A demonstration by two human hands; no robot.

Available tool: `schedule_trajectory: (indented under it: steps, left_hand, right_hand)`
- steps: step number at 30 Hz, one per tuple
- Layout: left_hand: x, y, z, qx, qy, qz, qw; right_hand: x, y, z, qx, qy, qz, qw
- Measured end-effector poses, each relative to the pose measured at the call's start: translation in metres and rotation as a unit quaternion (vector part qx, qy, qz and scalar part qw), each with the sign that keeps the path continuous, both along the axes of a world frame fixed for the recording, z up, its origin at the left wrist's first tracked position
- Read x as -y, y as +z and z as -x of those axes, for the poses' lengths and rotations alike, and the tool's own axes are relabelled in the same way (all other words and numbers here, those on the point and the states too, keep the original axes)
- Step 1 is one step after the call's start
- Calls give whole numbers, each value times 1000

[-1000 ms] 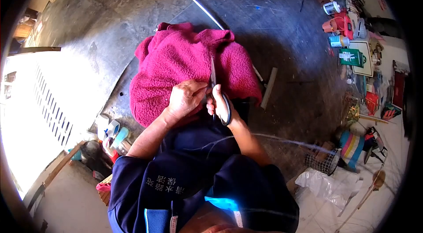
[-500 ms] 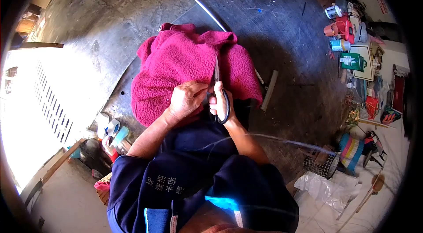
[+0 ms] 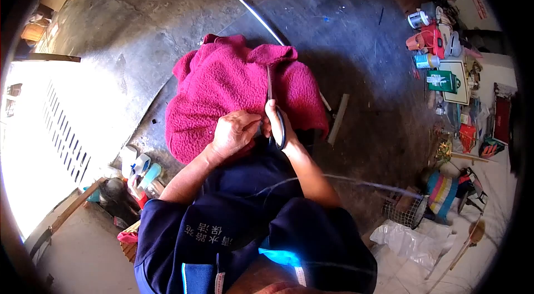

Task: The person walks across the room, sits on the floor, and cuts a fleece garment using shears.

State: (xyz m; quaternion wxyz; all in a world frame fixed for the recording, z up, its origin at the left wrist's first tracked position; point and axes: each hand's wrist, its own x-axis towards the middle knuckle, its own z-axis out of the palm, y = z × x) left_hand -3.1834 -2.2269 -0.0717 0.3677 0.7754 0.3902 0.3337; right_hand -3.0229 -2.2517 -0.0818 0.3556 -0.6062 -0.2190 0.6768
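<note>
A bright magenta fleece cloth [image 3: 222, 85] lies bunched over my lap and knees. My right hand [image 3: 276, 123] is wrapped round the dark handle of a pair of scissors [image 3: 270, 84], thumb on top. The blades point away from me, along a fold of the fleece, and their tips reach a raised flap of it; whether they are parted is hard to see. Closed in a pinch, my left hand [image 3: 236, 130] grips the near edge of the fleece just left of the scissors. Its fingertips almost touch my right hand, and the pinched bit is mostly hidden.
A metal pole [image 3: 256, 13] lies on the dark floor beyond the cloth, and a pale strip [image 3: 339, 119] lies to its right. Bottles and boxes, among them a green box [image 3: 443, 80], line the right side. A wire basket [image 3: 405, 210] and plastic bag [image 3: 414, 238] sit lower right.
The scissors have turned slightly, their blades now more upright in view and beneath the fleece flap. My right hand has rotated a little; my left hand is slightly lower, still pinching.
</note>
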Motion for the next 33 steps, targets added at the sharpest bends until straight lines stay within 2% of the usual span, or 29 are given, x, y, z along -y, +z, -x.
schedule_trajectory:
  steps: [2, 4, 7, 10, 12, 13, 16, 19, 22, 23, 30, 33]
  left_hand:
    - [0, 2, 0, 0, 4, 1, 1000]
    - [1, 2, 0, 0, 8, 4, 1000]
    - [1, 1, 1, 1, 11, 12, 1000]
    - [0, 0, 1, 6, 11, 1, 1000]
    - [0, 3, 3, -4, 5, 14, 1000]
    - [0, 4, 3, -4, 4, 15, 1000]
    - [0, 6, 3, -7, 6, 11, 1000]
    - [2, 5, 4, 3, 5, 13, 1000]
    - [2, 6, 5, 7, 12, 14, 1000]
    - [3, 6, 5, 11, 15, 17, 1000]
    - [4, 10, 7, 2, 24, 28, 999]
    - [4, 15, 8, 3, 24, 42, 999]
  right_hand:
    - [-4, -9, 1, 145, 57, -84, 984]
    - [-2, -17, 4, 165, 42, -98, 981]
    - [2, -23, 6, 125, 10, -132, 983]
    - [5, -21, 8, 100, -26, -82, 991]
    - [3, -6, 14, 22, -102, -41, 994]
    - [3, -6, 14, 22, -103, -40, 994]
    - [-1, -9, 12, 36, -90, -29, 995]
    - [-15, -27, 2, 131, 8, -78, 988]
    - [-25, -22, -3, 122, 67, -140, 980]
    - [-29, -27, -1, 127, 66, -187, 972]
    - [-23, -34, -2, 178, 47, -200, 962]
    - [-21, -28, -1, 135, 38, -203, 969]
